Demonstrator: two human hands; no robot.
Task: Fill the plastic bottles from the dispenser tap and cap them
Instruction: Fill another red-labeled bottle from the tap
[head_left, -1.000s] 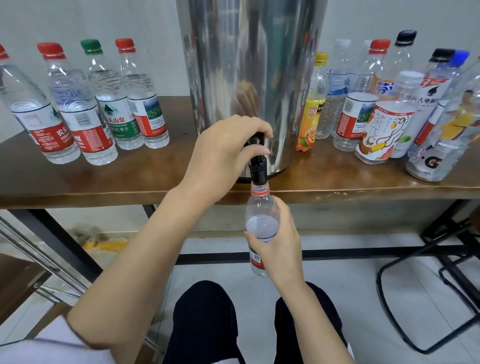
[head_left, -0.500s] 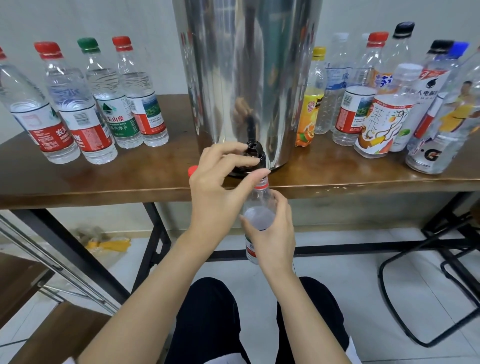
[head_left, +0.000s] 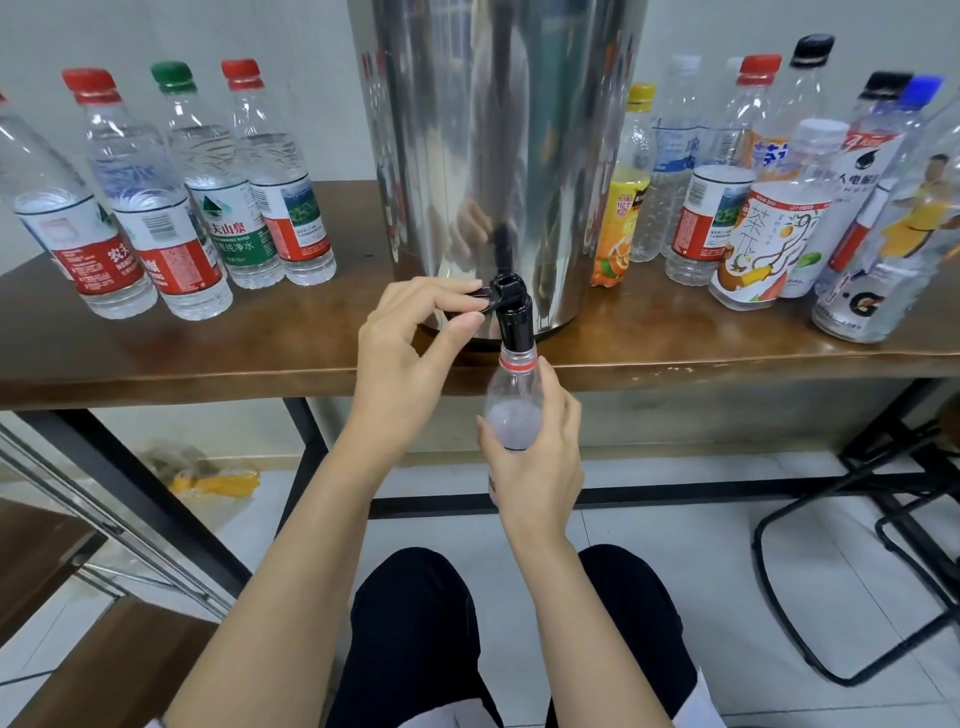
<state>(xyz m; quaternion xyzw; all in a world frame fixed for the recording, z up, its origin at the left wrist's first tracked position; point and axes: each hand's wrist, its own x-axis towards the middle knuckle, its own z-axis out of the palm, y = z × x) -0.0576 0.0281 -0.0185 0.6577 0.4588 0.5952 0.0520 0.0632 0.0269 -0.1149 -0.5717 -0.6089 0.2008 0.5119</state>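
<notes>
Filling bottle (head_left: 511, 395) under the dispenser tap (head_left: 514, 325)
Pinching lever (head_left: 483, 300) with left hand (head_left: 410, 353), gripping bottle in right hand (head_left: 540, 462) off counter (head_left: 208, 353) edge; keep mouth centred, upright, and shut off before brim.

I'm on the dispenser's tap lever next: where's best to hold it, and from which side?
Pinch the flat black lever at its free end, thumb beneath and finger on top, coming from the left, as the left hand does. It sticks out sideways from the tap, and the bottle in the right hand fills the space below it.
</notes>
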